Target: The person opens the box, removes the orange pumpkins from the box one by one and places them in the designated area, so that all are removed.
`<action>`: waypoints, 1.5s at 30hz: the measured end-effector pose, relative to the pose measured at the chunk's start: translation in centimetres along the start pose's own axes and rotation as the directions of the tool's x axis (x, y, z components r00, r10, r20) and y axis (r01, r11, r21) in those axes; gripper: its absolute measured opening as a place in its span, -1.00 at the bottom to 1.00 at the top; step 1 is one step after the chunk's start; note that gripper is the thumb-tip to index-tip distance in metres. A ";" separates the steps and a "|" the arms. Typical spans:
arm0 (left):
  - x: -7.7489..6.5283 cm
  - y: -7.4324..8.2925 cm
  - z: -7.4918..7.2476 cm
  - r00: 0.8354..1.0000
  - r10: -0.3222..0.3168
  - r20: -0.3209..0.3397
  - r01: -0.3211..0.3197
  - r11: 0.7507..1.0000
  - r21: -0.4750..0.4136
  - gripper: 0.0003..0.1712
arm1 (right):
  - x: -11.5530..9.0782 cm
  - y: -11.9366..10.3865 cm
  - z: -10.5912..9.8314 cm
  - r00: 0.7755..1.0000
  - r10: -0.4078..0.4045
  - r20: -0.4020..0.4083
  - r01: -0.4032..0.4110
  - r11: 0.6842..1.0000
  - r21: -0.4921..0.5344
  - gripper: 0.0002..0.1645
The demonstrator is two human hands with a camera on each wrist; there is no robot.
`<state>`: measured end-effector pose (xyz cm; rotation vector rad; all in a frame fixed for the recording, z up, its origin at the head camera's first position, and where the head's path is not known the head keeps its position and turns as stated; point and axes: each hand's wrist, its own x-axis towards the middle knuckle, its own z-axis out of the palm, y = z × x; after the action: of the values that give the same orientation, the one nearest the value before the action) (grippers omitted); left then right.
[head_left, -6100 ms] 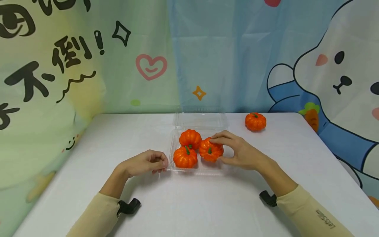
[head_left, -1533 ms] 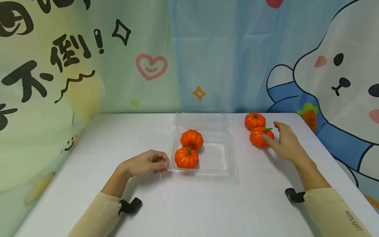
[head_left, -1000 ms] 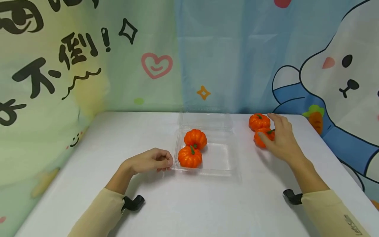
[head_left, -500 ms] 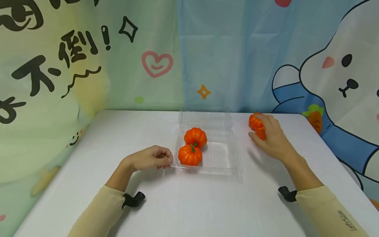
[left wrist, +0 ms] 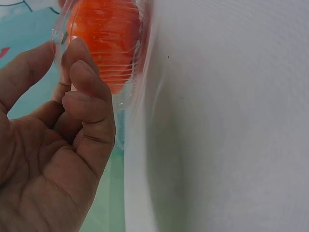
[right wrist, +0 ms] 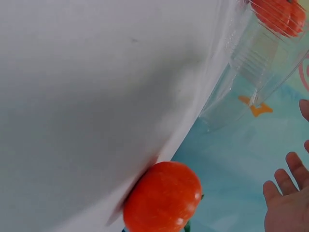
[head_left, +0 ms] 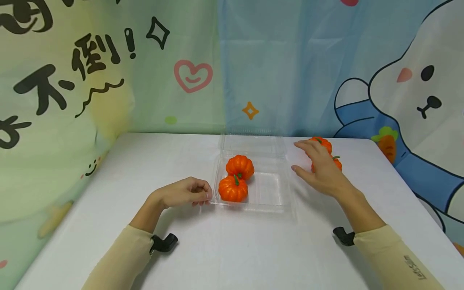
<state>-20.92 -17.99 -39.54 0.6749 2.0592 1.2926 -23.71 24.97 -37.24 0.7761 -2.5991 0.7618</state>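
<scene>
On the white table lies a clear plastic container (head_left: 268, 187) with its lid folded back. Two small orange pumpkins, a rear one (head_left: 241, 166) and a front one (head_left: 233, 189), sit touching in its left half. My left hand (head_left: 186, 193) pinches the container's front left corner between thumb and fingers; the left wrist view shows the fingertips at its ribbed wall. My right hand (head_left: 322, 169) is open and holds nothing, its fingers pointing toward the container. It partly covers two more pumpkins, a back one (head_left: 325, 143) and a nearer one (head_left: 337, 163), on the table to the right.
The table's back edge runs along a printed cloth (head_left: 261, 72), right behind the container's lid (head_left: 251, 144). A black wrist camera mount sits on each sleeve, the left one (head_left: 164, 243) and the right one (head_left: 343, 236).
My right hand has taken a pumpkin from the container, set it beside the one at the right, let go and moved back leftward. The left hand has stayed at the container's corner.
</scene>
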 end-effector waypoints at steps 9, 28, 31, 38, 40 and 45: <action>-0.2 -0.1 0.2 1.000 -0.003 -0.004 0.003 1.000 -0.003 -0.82 | 1.2 -0.8 0.7 0.996 -0.069 0.063 0.070 0.997 -0.009 -0.22; -0.1 0.1 0.1 1.000 -0.003 -0.008 0.003 1.000 0.012 -0.84 | 2.6 -2.1 2.9 0.976 -0.177 0.129 0.172 0.984 0.050 -0.17; -0.1 0.3 0.2 1.000 -0.004 -0.009 0.004 1.000 0.009 -0.83 | 2.8 -2.3 3.1 0.972 -0.178 0.152 0.171 0.983 0.059 -0.16; -0.2 0.2 0.2 1.000 -0.005 -0.012 0.005 1.000 0.008 -0.83 | 3.5 -3.1 3.7 0.957 -0.225 0.183 0.218 0.974 0.061 -0.16; -0.2 0.1 0.2 1.000 -0.006 -0.012 0.006 1.000 0.002 -0.83 | 3.7 -3.4 3.9 0.954 -0.234 0.185 0.226 0.972 0.063 -0.16; -0.2 0.1 0.3 1.000 0.000 -0.011 0.000 1.000 -0.008 -0.83 | 4.2 -4.0 4.2 0.946 -0.244 0.212 0.233 0.970 0.073 -0.15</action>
<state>-20.57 -17.97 -39.53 0.6655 2.0618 1.3063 -25.34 18.01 -37.20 1.2269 -2.6143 0.7007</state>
